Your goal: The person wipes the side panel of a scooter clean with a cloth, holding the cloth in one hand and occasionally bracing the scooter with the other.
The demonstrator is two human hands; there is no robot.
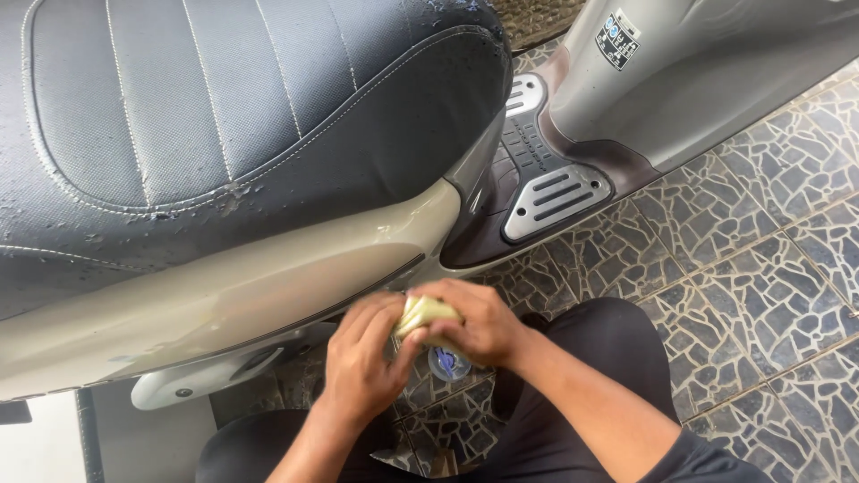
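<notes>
— Fingers [380, 315] of left hand [362, 362]: curled, tips pressed against one end of small yellow cloth [425, 313]. Fingers of right hand [479, 324]: clenched over the other end, grasping it from above.

— Appearance of cloth?

— Pale yellow, crumpled into a tight wad, slightly glossy; mostly hidden by both hands, only a short stretch visible between them.

— Position?

— Held between the two hands, just beside lower edge of beige scooter side panel [224, 300], under dark grey textured seat [224, 107] flecked with droplets and bits of debris.

— Beneath the hands?

— Small round bluish container [447, 364], partly covered by right hand, resting on mosaic-pattern stone floor [761, 268]. Contents not discernible.

— Surroundings?

— Brown footboard with ribbed metal plates [555, 197] to the right of the seat; knees in dark trousers [617, 349] at lower edge of view.
</notes>
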